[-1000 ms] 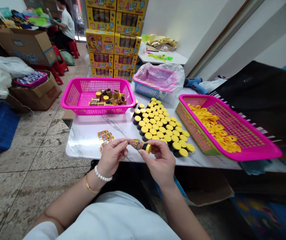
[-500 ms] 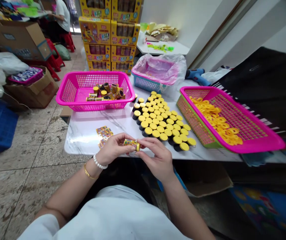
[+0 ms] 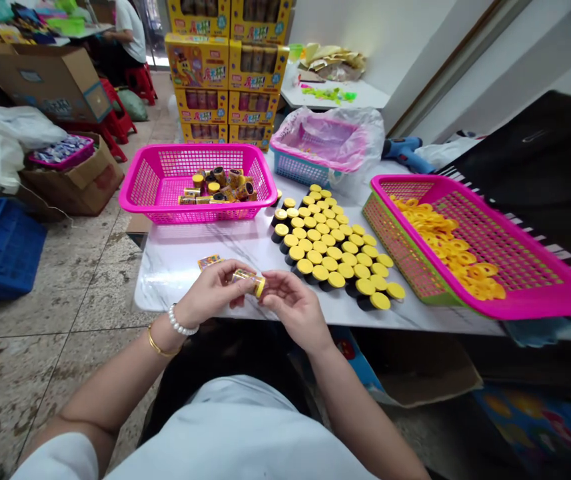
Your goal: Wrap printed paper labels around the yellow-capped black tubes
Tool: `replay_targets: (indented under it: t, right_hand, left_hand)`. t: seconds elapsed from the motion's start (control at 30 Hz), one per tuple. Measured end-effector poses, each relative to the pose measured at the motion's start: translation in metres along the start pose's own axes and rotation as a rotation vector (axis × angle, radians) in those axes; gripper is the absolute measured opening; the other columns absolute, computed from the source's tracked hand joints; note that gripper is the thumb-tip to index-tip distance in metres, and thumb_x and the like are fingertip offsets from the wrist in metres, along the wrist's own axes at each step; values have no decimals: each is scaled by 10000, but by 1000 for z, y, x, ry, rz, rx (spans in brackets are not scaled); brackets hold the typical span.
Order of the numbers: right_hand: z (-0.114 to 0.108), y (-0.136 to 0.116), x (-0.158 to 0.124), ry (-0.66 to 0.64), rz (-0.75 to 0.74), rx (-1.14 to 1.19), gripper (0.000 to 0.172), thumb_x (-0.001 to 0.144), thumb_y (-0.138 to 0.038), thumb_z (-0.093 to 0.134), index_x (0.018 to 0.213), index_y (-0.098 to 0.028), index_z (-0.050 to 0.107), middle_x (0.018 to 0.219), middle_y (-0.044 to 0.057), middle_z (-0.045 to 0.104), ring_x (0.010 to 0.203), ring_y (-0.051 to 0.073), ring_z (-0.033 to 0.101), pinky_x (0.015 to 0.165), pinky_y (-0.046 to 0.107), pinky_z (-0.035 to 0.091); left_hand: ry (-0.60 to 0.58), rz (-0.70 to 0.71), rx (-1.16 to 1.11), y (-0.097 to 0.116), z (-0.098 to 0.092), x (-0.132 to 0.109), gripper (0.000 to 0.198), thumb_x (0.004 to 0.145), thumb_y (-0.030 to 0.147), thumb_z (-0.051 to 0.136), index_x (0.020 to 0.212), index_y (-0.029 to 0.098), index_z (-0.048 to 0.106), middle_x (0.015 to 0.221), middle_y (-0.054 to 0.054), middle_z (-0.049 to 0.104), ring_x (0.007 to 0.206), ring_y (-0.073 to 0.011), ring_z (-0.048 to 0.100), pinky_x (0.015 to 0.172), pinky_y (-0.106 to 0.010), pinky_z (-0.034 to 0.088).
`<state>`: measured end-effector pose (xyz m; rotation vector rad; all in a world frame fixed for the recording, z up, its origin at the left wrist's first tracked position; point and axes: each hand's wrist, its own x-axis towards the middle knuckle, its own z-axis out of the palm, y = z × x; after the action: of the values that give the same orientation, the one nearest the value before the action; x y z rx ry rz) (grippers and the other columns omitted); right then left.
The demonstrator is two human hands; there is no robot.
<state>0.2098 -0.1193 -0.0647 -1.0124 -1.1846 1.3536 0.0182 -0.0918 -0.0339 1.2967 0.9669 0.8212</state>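
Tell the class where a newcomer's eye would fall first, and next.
Mid-table, the cluster of yellow-topped black pieces probably draws the eye first. Next might come vivid pink: the left basket holding labelled cylinders, the right basket yellow rings. At the near edge of the white table, the left hand holds a small cylinder, the right hand close by.

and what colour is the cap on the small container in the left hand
The cap is yellow; it shows best in the head view.

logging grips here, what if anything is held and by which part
The left hand grips a yellow-capped container by its patterned body; the right hand is near its cap, contact unclear.
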Motion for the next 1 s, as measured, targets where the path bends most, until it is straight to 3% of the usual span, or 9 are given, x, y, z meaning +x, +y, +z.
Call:
replay_targets:
  t: [0.07, 0.13, 0.23, 0.33, 0.5, 0.7, 0.87, 0.93, 1.0]
  right_hand:
    - [-1, -2, 2, -78, -94, -74, 378, 769, -332, 841, 1128, -259, 749, 1111, 65, 703, 882, 157, 705, 775, 300, 625]
    - [0, -4, 4, -116, -182, -123, 246, 791, -295, 823, 1035, -277, 794, 1075, 58, 700, 902, 167, 705, 763, 301, 628]
    - [7, -4, 5, -67, -288, -104, 141, 789, -266, 830, 927, -293, 819, 942, 44, 723, 868, 179, 715, 738, 311, 633]
    - [15, -4, 5, 1, -333, -98, 130, 798, -256, 824, 919, -301, 820, 918, 36, 730, 835, 171, 711, 724, 303, 626]
    - [18, -5, 0, 37, -321, -182, 163, 810, -258, 803, 967, -296, 817, 977, 53, 725, 873, 183, 706, 710, 301, 621]
    - [19, 0, -3, 163, -397, -201, 78, 805, -260, 809, 880, -278, 820, 883, 39, 726, 805, 167, 706, 704, 294, 620]
    - [16, 2, -5, 227, -449, -222, 71, 850, -248, 765, 903, -262, 810, 921, 52, 726, 807, 172, 718, 696, 301, 635]
    - [9, -1, -9, 255, -457, -270, 92, 861, -239, 751, 938, -252, 800, 967, 64, 728, 819, 182, 723, 677, 304, 636]
    - [-1, -4, -14, 294, -416, -313, 111, 872, -245, 739, 974, -241, 782, 960, 62, 732, 763, 176, 724, 648, 303, 633]
  left_hand:
    - [-6, -110, -56, -2, -1, -2, 461, 783, 581, 735, 878, 139, 642, 516, 32, 570, 407, -82, 497, 415, -190, 369]
    - [-16, -164, -124, -5, -1, -4, 532, 738, 655, 739, 844, 147, 620, 494, 34, 563, 366, -78, 480, 366, -178, 330]
    - [-68, -205, -331, -8, 1, -6, 620, 687, 700, 756, 944, 151, 625, 552, 24, 609, 353, -72, 488, 328, -164, 311]
    - [-89, -249, -436, -11, 1, -5, 596, 653, 684, 794, 858, 161, 594, 527, 32, 607, 304, -49, 428, 295, -149, 275]
    - [-27, -288, -383, -10, 4, -5, 611, 669, 747, 732, 743, 177, 526, 438, 47, 559, 244, -43, 351, 246, -143, 202]
    - [-117, -324, -393, -4, 8, -2, 536, 693, 624, 797, 782, 171, 526, 466, 56, 575, 254, -29, 356, 263, -132, 218]
    - [-152, -355, -266, 9, 7, 6, 551, 679, 654, 786, 756, 178, 519, 453, 59, 556, 245, -30, 334, 263, -145, 189]
    - [-82, -284, -162, 22, -5, 16, 537, 668, 634, 804, 744, 184, 521, 456, 52, 558, 257, -38, 356, 271, -151, 194]
    - [96, -128, -29, 40, -27, 34, 479, 697, 578, 811, 740, 185, 541, 472, 43, 564, 287, -47, 394, 288, -160, 222]
